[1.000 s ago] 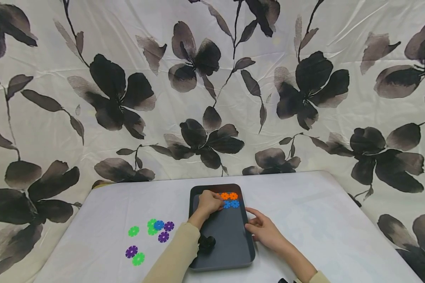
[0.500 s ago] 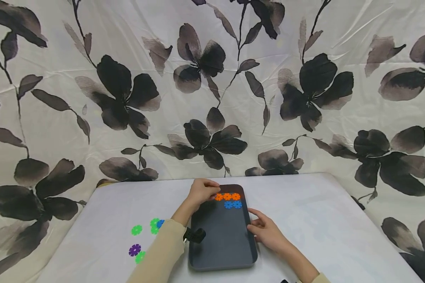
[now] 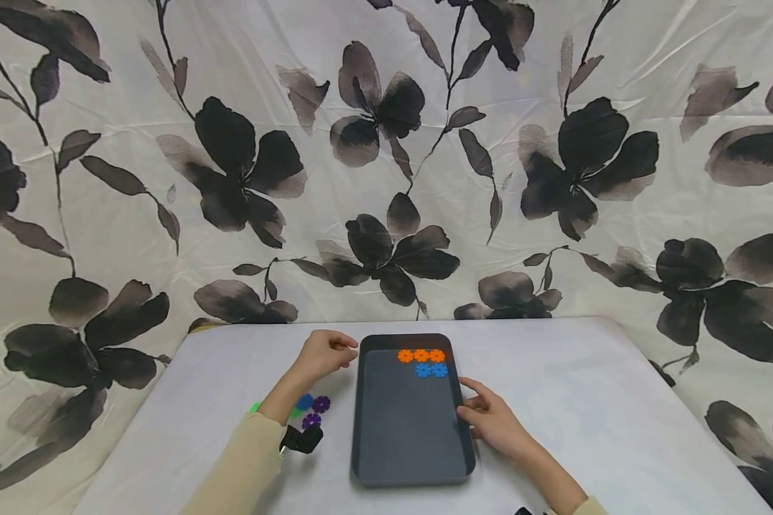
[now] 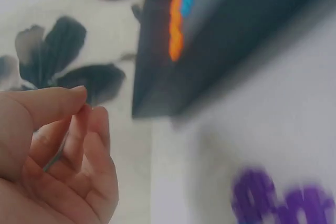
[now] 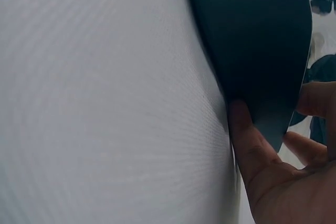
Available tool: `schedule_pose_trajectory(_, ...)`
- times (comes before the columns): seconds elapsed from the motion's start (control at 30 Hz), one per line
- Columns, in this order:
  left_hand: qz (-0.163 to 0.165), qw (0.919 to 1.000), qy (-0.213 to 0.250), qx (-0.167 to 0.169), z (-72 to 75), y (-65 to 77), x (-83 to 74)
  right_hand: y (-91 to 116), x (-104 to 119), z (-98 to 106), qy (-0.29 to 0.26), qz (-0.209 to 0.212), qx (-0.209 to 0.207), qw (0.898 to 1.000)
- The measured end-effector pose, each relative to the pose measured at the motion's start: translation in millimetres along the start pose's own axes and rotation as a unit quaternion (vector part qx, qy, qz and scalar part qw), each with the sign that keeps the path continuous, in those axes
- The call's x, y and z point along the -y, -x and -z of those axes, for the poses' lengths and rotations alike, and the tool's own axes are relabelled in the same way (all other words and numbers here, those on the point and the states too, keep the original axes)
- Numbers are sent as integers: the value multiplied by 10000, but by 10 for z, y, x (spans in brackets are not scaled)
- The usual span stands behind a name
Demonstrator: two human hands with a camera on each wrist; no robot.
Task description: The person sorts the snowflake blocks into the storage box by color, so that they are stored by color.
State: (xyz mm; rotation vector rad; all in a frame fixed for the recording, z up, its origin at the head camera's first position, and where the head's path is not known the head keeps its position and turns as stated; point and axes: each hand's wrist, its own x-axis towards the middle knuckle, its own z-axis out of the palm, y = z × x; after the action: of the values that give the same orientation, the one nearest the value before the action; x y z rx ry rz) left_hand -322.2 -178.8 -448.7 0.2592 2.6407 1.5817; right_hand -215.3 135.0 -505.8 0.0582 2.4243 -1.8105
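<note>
A dark grey rectangular tray (image 3: 412, 436) lies on the white table. In its far right corner, orange notched plastic discs (image 3: 421, 355) form a row, with a pair of blue notched discs (image 3: 431, 370) below. My left hand (image 3: 324, 355) hovers just off the tray's far left corner. In the left wrist view its thumb (image 4: 71, 98) meets the index fingertip, the other fingers are loosely curled, and no disc shows between them. My right hand (image 3: 492, 418) holds the tray's right side. In the right wrist view, fingers rest at the rim and one lies low on the outer wall (image 5: 252, 51).
Left of the tray, purple discs (image 3: 321, 404), a blue disc (image 3: 305, 401) and a green disc (image 3: 295, 413) lie on the table, partly covered by my left forearm and black wrist camera (image 3: 303, 438). A floral cloth (image 3: 386, 143) hangs behind the table.
My left hand has moved from over the discs in the tray out to the left, past its rim. A third orange disc in the row has come into view. The right hand stays at the tray's side.
</note>
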Motion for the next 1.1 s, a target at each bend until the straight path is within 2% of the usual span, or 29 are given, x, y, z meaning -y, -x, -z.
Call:
schedule_pose_trajectory(0.1, -109, 9992, -385, 5, 122, 38, 160, -5, 5, 8, 5, 30, -4, 10000)
schedule_pose_trajectory(0.2, -68, 9978, -654, 39, 219, 90, 336, 4, 1, 6, 12, 21, -3, 10000)
schedule_pose_trajectory(0.33, 147, 9957, -909, 47, 324, 154, 525, 8, 5, 5, -5, -6, -27, 10000)
schedule_pose_trajectory(0.47, 300, 9932, -1126, 44, 405, 210, 648, 8, 13, -1, -20, -55, -45, 10000)
schedule_pose_trajectory(0.77, 37, 9864, -1612, 323, 470, 282, 798, -8, -3, -3, 59, -4, -16, 10000)
schedule_pose_trajectory(1.1, -20, 9832, -1738, 561, 487, 328, 808, -5, -9, 3, 79, 71, 2, 9999)
